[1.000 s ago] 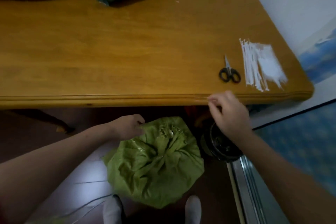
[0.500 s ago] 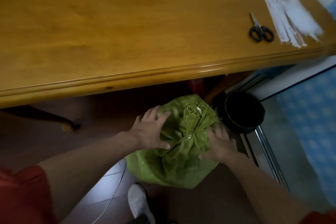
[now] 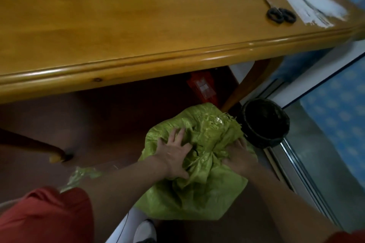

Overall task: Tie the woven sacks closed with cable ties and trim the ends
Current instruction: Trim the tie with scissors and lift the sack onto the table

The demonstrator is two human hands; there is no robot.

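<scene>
A green woven sack (image 3: 197,189) stands on the floor below the table's front edge, its gathered, frayed neck (image 3: 215,126) pointing up. My left hand (image 3: 173,154) presses on the sack's left side with fingers spread. My right hand (image 3: 238,156) lies against its right side, fingers extended and partly sunk into the folds. Black-handled scissors (image 3: 281,15) lie on the wooden table (image 3: 138,59) at the far right, beside a bundle of white cable ties (image 3: 308,4). Any tie around the neck is hidden.
A black bin (image 3: 264,122) stands right of the sack, touching its frayed top. A red box (image 3: 203,89) sits under the table by a curved leg (image 3: 250,81). Another leg's foot (image 3: 57,157) is at left. A green scrap (image 3: 83,173) lies near my knee. A door track (image 3: 296,167) runs at right.
My right hand came down from the table edge onto the sack, and my left hand opened onto its side. The view has dipped and moved closer to the sack.
</scene>
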